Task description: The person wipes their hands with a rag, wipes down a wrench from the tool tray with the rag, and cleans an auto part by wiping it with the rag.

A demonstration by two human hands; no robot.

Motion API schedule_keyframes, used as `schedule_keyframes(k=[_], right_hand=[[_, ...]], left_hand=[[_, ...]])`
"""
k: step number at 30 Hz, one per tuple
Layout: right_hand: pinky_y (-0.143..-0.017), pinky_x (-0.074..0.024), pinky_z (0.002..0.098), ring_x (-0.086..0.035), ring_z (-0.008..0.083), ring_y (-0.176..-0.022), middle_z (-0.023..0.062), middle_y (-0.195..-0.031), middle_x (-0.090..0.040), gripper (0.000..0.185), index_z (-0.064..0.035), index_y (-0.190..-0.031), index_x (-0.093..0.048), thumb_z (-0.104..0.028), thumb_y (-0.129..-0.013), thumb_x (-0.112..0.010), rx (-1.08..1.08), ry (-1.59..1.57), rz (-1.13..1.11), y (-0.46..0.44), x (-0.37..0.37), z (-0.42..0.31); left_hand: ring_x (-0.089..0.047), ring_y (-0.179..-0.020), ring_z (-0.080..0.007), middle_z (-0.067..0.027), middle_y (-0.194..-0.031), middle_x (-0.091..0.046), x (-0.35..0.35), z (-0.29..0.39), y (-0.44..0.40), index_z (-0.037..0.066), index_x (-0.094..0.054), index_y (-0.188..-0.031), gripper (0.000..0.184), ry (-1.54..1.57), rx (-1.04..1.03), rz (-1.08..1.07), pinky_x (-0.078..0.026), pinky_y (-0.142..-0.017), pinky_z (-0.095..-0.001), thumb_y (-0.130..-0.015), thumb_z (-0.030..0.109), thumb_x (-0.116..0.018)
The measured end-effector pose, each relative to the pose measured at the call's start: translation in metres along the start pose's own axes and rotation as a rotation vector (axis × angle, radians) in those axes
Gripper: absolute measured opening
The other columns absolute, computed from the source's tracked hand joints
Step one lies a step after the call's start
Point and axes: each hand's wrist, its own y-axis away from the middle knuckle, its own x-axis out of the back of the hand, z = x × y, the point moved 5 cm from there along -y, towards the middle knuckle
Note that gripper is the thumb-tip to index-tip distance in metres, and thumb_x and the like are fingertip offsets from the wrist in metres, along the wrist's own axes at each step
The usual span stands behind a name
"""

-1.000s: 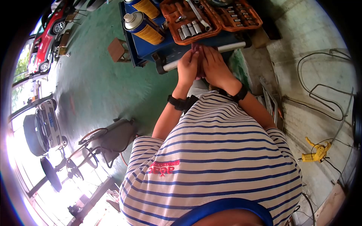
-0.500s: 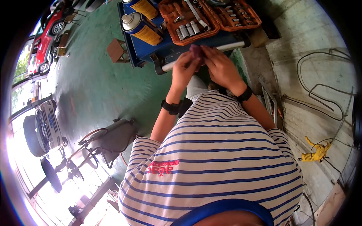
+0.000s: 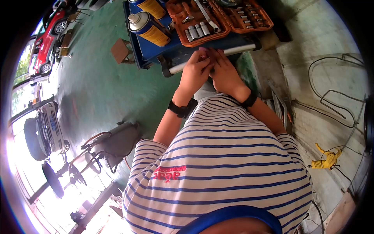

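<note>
My left hand [image 3: 193,74] and my right hand [image 3: 226,74] are pressed together in front of the trolley's handle bar, fingers curled and overlapping. Between them is a small, soft-looking purplish-red piece [image 3: 202,49], which looks like a rag. The fingers cover most of it, so its full shape is hidden. Just beyond my hands is the silver handle bar [image 3: 237,49] of the blue tool trolley [image 3: 149,52]. An orange socket set case [image 3: 180,34] lies unfolded on top, holding sockets and a wrench [image 3: 206,17].
Two spray cans stand at the trolley's left, the nearer one [image 3: 150,29] with a white cap. A brown stool [image 3: 121,50] is on the green floor. On the right wall hang a yellow air gun [image 3: 326,159] and a black hose [image 3: 311,74]. A red car [image 3: 48,37] stands far left.
My hands have closed further over the purplish-red piece, so less of it shows. My left hand has rolled inward against my right. The view has shifted slightly.
</note>
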Motion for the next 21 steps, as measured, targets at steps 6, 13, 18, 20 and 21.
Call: schedule_keyframes(k=[6, 13, 18, 20, 21], right_hand=[[-0.119, -0.0186, 0.0496, -0.029, 0.0368, -0.140, 0.0214, -0.144, -0.041, 0.043, 0.0068, -0.120, -0.061, -0.012, -0.081, -0.057, 0.005, 0.021, -0.097, 0.003, -0.004, 0.003], [-0.117, -0.0228, 0.0510, -0.030, 0.0380, -0.140, 0.0204, -0.144, -0.041, 0.026, 0.0033, -0.093, -0.072, -0.009, -0.071, -0.063, -0.002, 0.009, 0.031, 0.001, -0.003, 0.002], [-0.117, -0.0250, 0.0490, -0.032, 0.0369, -0.138, 0.0153, -0.146, -0.040, 0.039, 0.0084, -0.112, -0.064, -0.005, -0.075, -0.061, -0.002, -0.010, -0.053, -0.001, 0.011, -0.003], [-0.117, -0.0249, 0.0496, -0.032, 0.0369, -0.137, 0.0171, -0.144, -0.042, 0.034, 0.0061, -0.103, -0.069, -0.006, -0.073, -0.062, -0.006, 0.017, -0.122, -0.002, 0.011, -0.004], [-0.117, -0.0249, 0.0496, -0.032, 0.0369, -0.137, 0.0171, -0.144, -0.042, 0.034, 0.0061, -0.103, -0.069, -0.006, -0.073, -0.062, -0.007, 0.016, -0.123, -0.003, 0.012, -0.005]], left_hand=[[-0.065, -0.082, -0.0275, -0.0079, -0.101, -0.061, -0.002, -0.004, 0.003, 0.003, -0.071, -0.093, 0.015, -0.206, 0.032, 0.056, -0.054, -0.070, -0.0335, -0.080, 0.009, -0.071], [-0.064, -0.079, -0.0250, -0.0023, -0.094, -0.062, 0.008, -0.008, 0.002, 0.008, -0.069, -0.086, 0.010, -0.409, -0.086, 0.165, -0.052, -0.065, -0.0358, -0.077, 0.013, -0.069], [-0.065, -0.079, -0.0267, -0.0048, -0.093, -0.062, 0.019, -0.022, -0.002, 0.006, -0.068, -0.087, 0.010, -0.382, 0.073, 0.219, -0.052, -0.065, -0.0355, -0.079, 0.011, -0.068], [-0.065, -0.079, -0.0277, -0.0055, -0.093, -0.062, 0.019, -0.023, 0.000, 0.004, -0.068, -0.088, 0.011, -0.334, 0.092, 0.218, -0.052, -0.066, -0.0359, -0.079, 0.010, -0.068], [-0.064, -0.079, -0.0286, -0.0063, -0.094, -0.062, 0.019, -0.021, 0.002, 0.003, -0.068, -0.090, 0.012, -0.212, 0.066, 0.213, -0.052, -0.067, -0.0366, -0.079, 0.008, -0.068]])
